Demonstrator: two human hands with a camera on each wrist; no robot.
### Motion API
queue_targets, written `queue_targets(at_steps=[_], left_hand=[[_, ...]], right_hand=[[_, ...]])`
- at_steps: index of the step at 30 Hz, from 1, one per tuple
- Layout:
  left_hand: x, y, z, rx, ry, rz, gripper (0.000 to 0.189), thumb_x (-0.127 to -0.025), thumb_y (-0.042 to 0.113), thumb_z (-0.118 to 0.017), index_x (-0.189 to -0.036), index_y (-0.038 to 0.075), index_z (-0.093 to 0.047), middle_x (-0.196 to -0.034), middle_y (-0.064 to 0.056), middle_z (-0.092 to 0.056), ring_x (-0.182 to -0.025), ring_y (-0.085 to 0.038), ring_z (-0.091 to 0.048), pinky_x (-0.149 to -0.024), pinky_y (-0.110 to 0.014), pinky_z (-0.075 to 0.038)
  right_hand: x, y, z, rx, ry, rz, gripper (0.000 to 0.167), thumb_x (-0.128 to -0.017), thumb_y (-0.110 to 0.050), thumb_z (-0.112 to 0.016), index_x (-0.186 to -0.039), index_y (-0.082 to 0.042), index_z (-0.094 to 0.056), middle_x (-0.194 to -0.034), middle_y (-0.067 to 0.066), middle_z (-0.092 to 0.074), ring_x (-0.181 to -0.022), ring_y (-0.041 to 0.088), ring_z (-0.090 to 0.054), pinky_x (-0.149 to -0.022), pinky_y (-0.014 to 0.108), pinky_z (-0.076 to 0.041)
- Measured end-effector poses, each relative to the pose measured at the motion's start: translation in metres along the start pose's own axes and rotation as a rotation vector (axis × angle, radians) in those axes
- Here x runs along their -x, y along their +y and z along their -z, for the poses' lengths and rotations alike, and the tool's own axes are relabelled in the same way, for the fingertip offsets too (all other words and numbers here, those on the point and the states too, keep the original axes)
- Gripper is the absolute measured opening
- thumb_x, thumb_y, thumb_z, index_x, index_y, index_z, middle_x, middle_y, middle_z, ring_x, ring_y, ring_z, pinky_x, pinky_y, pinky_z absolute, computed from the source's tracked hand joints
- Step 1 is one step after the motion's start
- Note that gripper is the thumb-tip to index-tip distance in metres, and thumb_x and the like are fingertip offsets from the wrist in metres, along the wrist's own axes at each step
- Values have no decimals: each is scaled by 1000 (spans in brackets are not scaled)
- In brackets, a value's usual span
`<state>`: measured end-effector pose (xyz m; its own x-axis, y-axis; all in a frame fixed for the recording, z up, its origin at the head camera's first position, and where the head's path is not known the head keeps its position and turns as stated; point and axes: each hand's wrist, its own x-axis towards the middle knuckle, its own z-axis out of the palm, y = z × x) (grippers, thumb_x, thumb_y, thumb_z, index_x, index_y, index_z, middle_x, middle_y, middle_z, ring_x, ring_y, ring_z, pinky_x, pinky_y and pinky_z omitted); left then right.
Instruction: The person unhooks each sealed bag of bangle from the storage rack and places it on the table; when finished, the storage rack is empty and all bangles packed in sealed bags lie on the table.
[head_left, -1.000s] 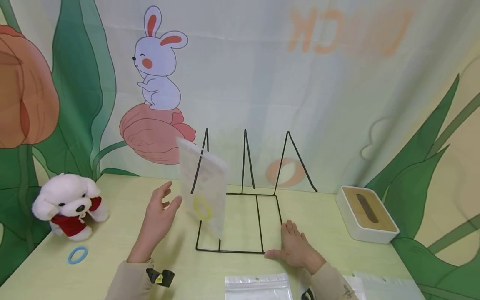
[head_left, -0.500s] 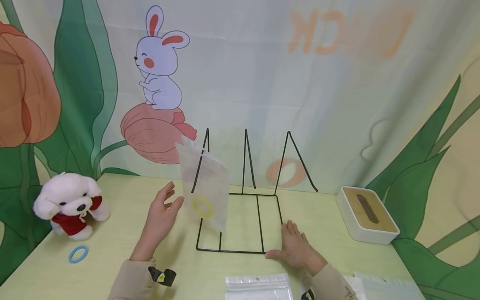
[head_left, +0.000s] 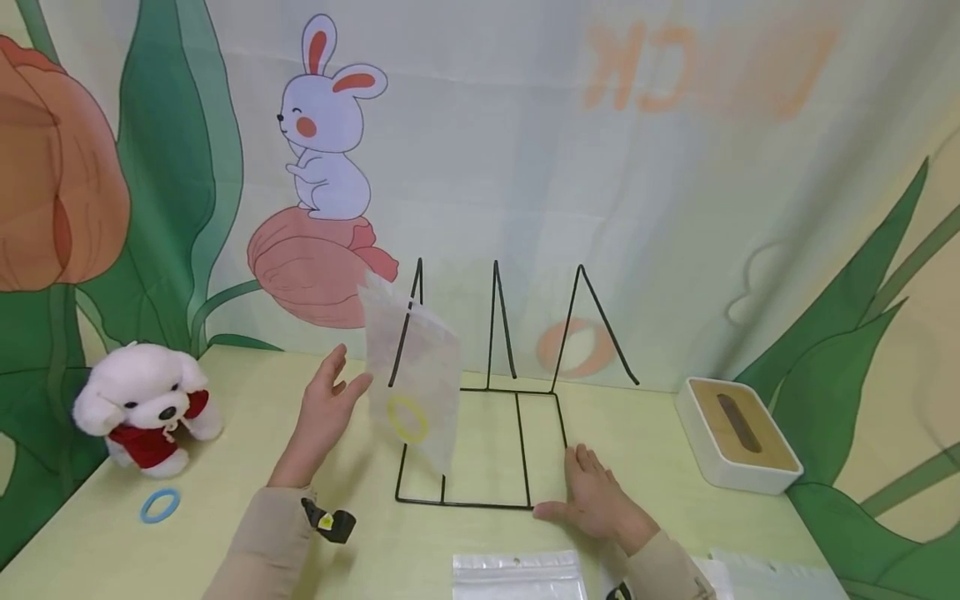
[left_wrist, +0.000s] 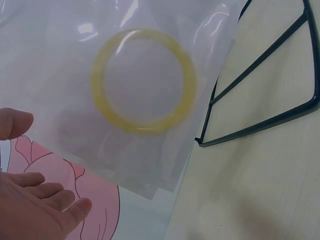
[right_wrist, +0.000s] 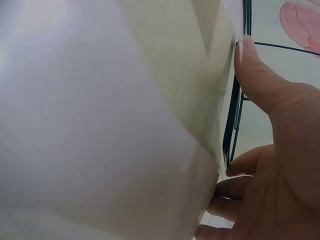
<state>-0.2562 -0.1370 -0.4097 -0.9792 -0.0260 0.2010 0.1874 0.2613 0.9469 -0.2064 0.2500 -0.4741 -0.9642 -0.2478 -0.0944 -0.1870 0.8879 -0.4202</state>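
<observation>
A black wire rack [head_left: 522, 450] stands on the table with three upright prongs. From its left prong hangs a clear plastic bag [head_left: 441, 367], and a yellow ring [left_wrist: 190, 85] shows through it. Just left of the bag, my left hand [head_left: 324, 417] is raised, its thumb and fingers apart and holding nothing. My right hand [head_left: 596, 500] rests at the rack's front right corner, fingers along the side bar and thumb at the front bar. A shiny bag surface [right_wrist: 100, 125] fills much of the right wrist view.
A flat zip bag [head_left: 517, 575] lies at the table's front edge, with more bags [head_left: 780, 577] to the right. A white plush dog [head_left: 138, 387] and a blue ring [head_left: 143, 510] are at left. A wood-topped white box [head_left: 723, 475] stands at right.
The hanging bag has swung a little and turned more of its face toward the head camera. My left hand has shifted slightly upward beside it. The right hand stays at the rack's corner.
</observation>
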Motion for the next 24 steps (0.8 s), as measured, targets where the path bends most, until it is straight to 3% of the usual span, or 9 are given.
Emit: queue_targets(at_steps=[12,20,24], left_hand=[[-1,-5,-7,83,-4,10,63,-101,23,-56,-152,2,-27,-147,-17,-42,-136,-29,-39,-110,-45,-33],[-11,-6,-8,63,12,49,72,-99,31,-57,-155,6,-20,-160,-11,-21,-146,-27,-20,-114,-46,-26],[-18,-8,-11,60,-2,49,79,-97,36,-59,-156,6,-15,-161,-11,-18,-147,-27,-17,-115,-45,-25]], right_hand=[[0,0,-1,13,1,0,113,-80,-64,-66,-147,15,-22,-153,35,-14,-143,47,-13,-109,66,-17],[1,2,-2,-2,0,-5,112,-80,-63,-66,-147,15,-21,-153,35,-13,-143,47,-11,-109,67,-15],[1,2,-1,-8,-3,-10,112,-81,-63,-66,-147,15,-21,-154,35,-12,-143,47,-10,-109,67,-14]])
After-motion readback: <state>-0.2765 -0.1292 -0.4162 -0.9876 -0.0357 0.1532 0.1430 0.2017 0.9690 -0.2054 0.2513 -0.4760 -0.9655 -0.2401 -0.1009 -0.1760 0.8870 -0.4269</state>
